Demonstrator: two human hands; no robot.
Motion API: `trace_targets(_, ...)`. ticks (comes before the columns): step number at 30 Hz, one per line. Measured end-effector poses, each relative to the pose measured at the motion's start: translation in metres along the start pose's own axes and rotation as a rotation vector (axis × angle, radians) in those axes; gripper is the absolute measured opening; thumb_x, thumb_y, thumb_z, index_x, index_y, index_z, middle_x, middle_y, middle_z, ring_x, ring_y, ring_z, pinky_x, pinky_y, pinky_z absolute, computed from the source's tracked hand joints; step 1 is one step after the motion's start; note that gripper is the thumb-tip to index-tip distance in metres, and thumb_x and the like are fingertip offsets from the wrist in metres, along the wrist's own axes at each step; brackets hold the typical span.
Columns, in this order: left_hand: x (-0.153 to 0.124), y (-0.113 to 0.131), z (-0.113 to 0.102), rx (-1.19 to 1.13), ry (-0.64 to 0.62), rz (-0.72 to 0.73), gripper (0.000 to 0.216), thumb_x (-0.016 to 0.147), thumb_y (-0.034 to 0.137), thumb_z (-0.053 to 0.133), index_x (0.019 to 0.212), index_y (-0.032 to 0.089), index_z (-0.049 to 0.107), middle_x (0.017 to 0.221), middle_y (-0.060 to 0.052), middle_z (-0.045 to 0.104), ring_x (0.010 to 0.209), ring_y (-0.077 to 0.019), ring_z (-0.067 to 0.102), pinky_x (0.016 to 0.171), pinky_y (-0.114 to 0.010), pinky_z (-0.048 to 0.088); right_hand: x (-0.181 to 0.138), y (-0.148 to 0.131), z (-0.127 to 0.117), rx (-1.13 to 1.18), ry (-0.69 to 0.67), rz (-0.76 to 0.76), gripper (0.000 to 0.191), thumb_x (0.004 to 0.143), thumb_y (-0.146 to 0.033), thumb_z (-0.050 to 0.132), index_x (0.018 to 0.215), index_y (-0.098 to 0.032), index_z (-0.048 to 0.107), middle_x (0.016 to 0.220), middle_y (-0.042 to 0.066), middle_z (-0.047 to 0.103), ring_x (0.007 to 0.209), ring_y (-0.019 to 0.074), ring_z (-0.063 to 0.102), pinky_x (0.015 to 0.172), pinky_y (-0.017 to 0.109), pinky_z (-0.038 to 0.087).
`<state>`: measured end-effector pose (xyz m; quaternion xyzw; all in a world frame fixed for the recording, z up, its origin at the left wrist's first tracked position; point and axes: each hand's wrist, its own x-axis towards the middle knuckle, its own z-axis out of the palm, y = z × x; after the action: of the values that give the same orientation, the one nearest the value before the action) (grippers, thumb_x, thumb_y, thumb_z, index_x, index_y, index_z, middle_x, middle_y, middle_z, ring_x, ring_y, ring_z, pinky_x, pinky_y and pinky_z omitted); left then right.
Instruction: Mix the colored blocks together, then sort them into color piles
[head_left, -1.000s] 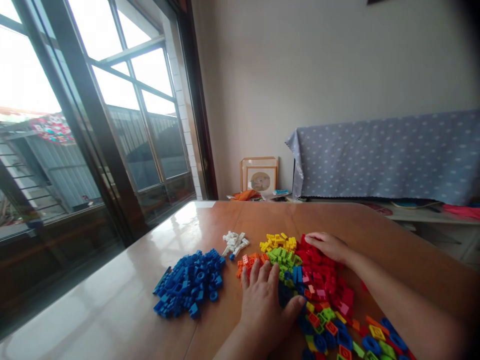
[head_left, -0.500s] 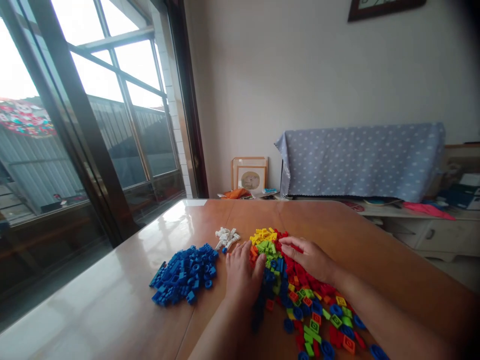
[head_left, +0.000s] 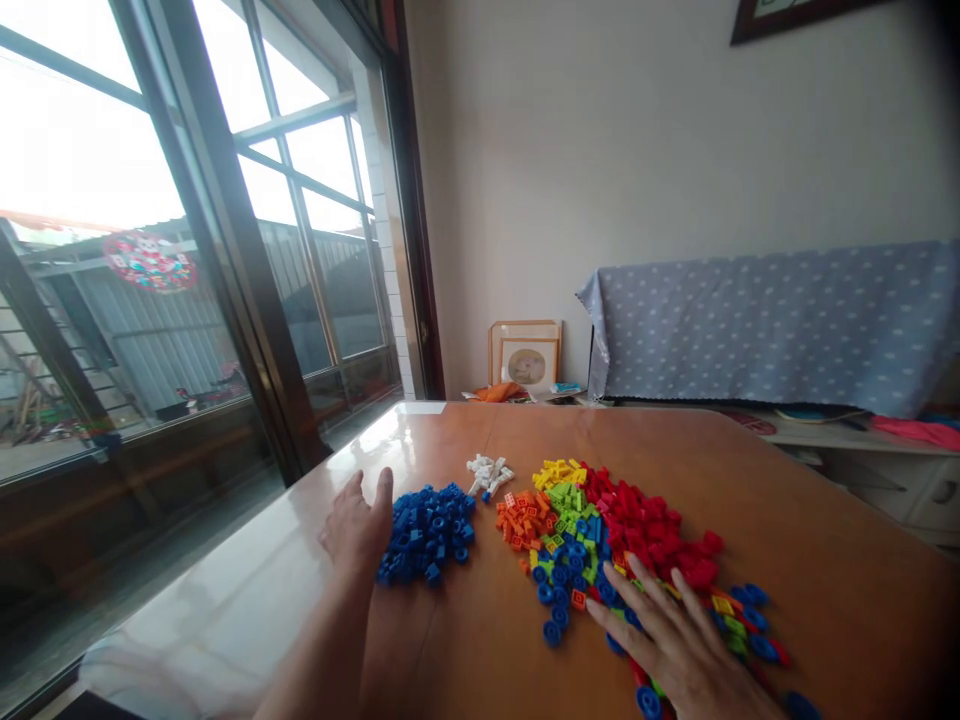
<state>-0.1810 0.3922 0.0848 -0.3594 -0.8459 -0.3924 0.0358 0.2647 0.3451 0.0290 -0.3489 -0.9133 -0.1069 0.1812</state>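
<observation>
My left hand (head_left: 358,520) is at the left side of a heap of blue building bricks (head_left: 427,530), thumb raised and fingers apart. Over the front of a mixed pile, my right hand (head_left: 664,635) spreads its fingers and hides some pieces beneath it. Blue round pieces (head_left: 553,632) lie beside its fingertips. Behind it are red bricks (head_left: 649,530). Light green bricks (head_left: 568,503) fill the middle of the pile, with orange bricks (head_left: 523,518) on its left and yellow bricks (head_left: 559,472) at the back. A small group of white bricks (head_left: 489,473) sits farther back.
All the bricks rest on a glossy brown wooden table (head_left: 465,660). A glass sliding door (head_left: 225,300) stands on the left. Beyond the table are framed pictures (head_left: 525,360) and a low cabinet under a grey-blue dotted cloth (head_left: 772,330).
My left hand has moved left, from the mixed pile to the far side of the blue heap. My right hand has come nearer and spread over the front pieces. The view has turned left.
</observation>
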Motion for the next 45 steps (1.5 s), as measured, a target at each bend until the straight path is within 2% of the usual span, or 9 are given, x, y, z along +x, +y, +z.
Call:
trace_targets(3,0.012,-0.031,0.017,0.010,-0.197,-0.001,0.083,0.091,0.075,0.032,0.146,0.015,0.051,0.143,-0.021,0.057,0.134,-0.0433,0.050,0.112,-0.062,0.030,0.013,-0.008,0.003,-0.010,0.012,-0.026,0.082,0.086,-0.068,0.057,0.156,-0.044,0.022,0.158,0.007,0.039,0.137,0.0476,0.045,0.103,0.076,0.038)
trace_targets(6,0.010,-0.032,0.040,-0.027,-0.265,0.076,0.077,0.092,0.073,0.034,0.141,0.018,0.056,0.142,-0.016,0.060,0.135,-0.0379,0.051,0.114,-0.052,0.032,0.023,-0.008,0.013,-0.010,0.024,-0.058,0.087,0.084,-0.076,0.053,0.157,-0.042,0.021,0.159,0.010,0.037,0.139,0.0488,0.043,0.104,0.077,0.033)
trace_targets(10,-0.004,-0.003,0.070,-0.097,-0.306,0.199,0.071,0.090,0.073,0.040,0.131,0.021,0.064,0.137,-0.010,0.065,0.132,-0.0304,0.054,0.109,-0.038,0.040,0.034,-0.006,0.026,-0.005,0.019,-0.089,0.090,0.082,-0.081,0.050,0.158,-0.040,0.023,0.161,0.010,0.033,0.140,0.0468,0.041,0.110,0.074,0.028)
trace_targets(17,-0.043,0.052,0.107,-0.131,-0.303,0.256,0.066,0.089,0.072,0.045,0.127,0.022,0.067,0.136,-0.013,0.063,0.127,-0.0311,0.057,0.107,-0.038,0.041,0.050,-0.013,0.031,0.025,0.008,-0.069,0.092,0.083,-0.081,0.048,0.160,-0.036,0.022,0.162,0.013,0.032,0.143,0.0464,0.037,0.111,0.074,0.026)
trace_targets(27,-0.107,0.117,0.125,-0.147,-0.299,0.251,0.054,0.093,0.064,0.044,0.124,0.026,0.068,0.146,-0.014,0.055,0.133,-0.0359,0.050,0.108,-0.050,0.038,0.068,-0.021,0.037,0.132,-0.023,0.029,0.085,0.084,-0.068,0.061,0.157,-0.036,0.032,0.166,0.013,0.022,0.150,0.0439,0.024,0.115,0.075,0.017)
trace_targets(33,-0.124,0.143,0.132,-0.238,-0.420,0.401,0.046,0.095,0.061,0.045,0.121,0.032,0.070,0.132,-0.006,0.067,0.125,-0.0267,0.059,0.104,-0.041,0.043,0.071,-0.014,0.035,0.108,0.006,0.153,0.065,0.085,-0.044,0.065,0.147,-0.036,0.047,0.168,0.008,0.020,0.152,0.0407,0.020,0.116,0.076,0.008)
trace_targets(39,-0.088,0.139,0.125,-0.231,-0.364,0.414,0.044,0.098,0.060,0.040,0.118,0.035,0.070,0.132,-0.003,0.068,0.127,-0.0273,0.057,0.118,-0.054,0.022,0.068,0.005,0.038,-0.007,0.107,0.299,0.050,0.087,-0.028,0.059,0.137,-0.035,0.059,0.161,0.006,0.038,0.149,0.0382,0.030,0.117,0.075,0.013)
trace_targets(42,-0.050,0.114,0.116,-0.157,-0.245,0.298,0.047,0.099,0.055,0.037,0.125,0.029,0.065,0.143,-0.008,0.059,0.139,-0.0304,0.045,0.119,-0.057,0.017,0.063,0.015,0.045,-0.007,0.143,0.312,0.045,0.091,-0.035,0.057,0.136,-0.034,0.061,0.153,0.006,0.049,0.144,0.0379,0.038,0.115,0.075,0.019)
trace_targets(45,-0.012,0.081,0.113,-0.054,-0.154,0.117,0.060,0.098,0.059,0.031,0.135,0.020,0.058,0.155,-0.018,0.043,0.148,-0.0412,0.027,0.114,-0.070,0.012,0.061,0.021,0.047,0.024,0.145,0.281,0.044,0.096,-0.047,0.052,0.137,-0.034,0.061,0.149,0.007,0.055,0.139,0.0378,0.046,0.113,0.076,0.024)
